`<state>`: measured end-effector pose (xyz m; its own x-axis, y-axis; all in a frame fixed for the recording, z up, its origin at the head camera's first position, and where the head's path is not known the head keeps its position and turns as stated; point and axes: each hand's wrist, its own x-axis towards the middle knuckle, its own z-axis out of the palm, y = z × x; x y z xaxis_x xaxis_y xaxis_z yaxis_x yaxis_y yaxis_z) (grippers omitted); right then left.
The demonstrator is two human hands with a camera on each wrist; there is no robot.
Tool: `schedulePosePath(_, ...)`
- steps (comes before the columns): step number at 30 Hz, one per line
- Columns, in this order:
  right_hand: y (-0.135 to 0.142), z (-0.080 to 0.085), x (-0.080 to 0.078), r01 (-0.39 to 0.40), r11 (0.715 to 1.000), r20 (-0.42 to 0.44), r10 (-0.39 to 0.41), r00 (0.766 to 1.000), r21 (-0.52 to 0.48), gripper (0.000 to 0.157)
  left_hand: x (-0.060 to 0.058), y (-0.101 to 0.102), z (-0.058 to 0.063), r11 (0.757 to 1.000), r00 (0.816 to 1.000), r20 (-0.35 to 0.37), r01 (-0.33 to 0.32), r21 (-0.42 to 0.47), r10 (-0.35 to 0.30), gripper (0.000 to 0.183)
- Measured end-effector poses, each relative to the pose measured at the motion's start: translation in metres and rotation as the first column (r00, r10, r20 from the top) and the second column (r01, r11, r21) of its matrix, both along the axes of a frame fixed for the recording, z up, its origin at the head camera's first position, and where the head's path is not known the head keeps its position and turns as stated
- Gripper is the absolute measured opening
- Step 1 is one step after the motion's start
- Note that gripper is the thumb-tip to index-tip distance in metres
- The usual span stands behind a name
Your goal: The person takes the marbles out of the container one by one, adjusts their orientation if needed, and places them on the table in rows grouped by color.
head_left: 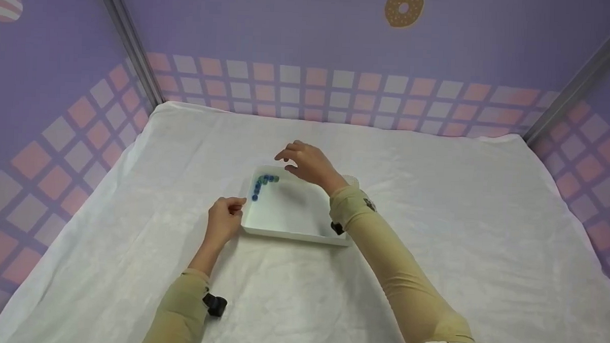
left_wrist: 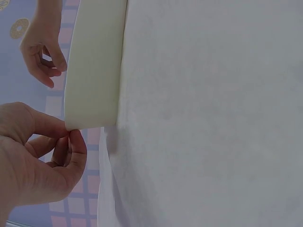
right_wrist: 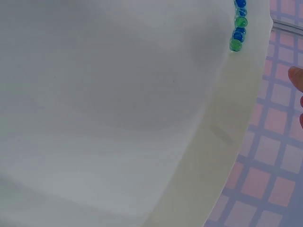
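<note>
Pinching the white tray (head_left: 295,236) at its left side, the left hand (head_left: 226,217) has thumb and index finger brought together on the edge. Right hand (head_left: 309,164) is above the tray's far side, fingers loosely bent, thumb apart from index, nothing visible between them. Tray sits mid-cloth, looks longer left to right, near edge slanting slightly nearer at its right end. Blue and green beads (head_left: 257,191) lie inside in an L: one leg runs near to far by the left wall, the other left to right by the far wall, bend at far left corner, green bead at the right end. Right sleeve (head_left: 398,266) and wrist block the tray's right side; pale textured item (head_left: 351,181) behind, partly hidden. White cloth (head_left: 466,207) underneath, checkered wall (head_left: 342,79) at far side.
</note>
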<state>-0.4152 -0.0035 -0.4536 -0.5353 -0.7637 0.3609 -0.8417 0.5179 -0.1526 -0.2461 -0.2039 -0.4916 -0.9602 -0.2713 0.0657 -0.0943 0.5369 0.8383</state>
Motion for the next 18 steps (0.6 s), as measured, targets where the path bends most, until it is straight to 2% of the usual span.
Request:
schedulePosePath(7,-0.008,-0.012,0.004,0.019,0.996,-0.051,-0.014,0.999,0.087,0.032,-0.001,0.001,0.000,1.000,1.000,-0.007,-0.008,0.002,0.008,0.033)
schedulePosePath(18,-0.017,-0.025,0.007,0.014,0.976,-0.044,-0.005,0.999,0.215,0.031,0.000,-0.001,0.000,1.000,1.000,0.001,-0.008,0.019,0.008,0.035)
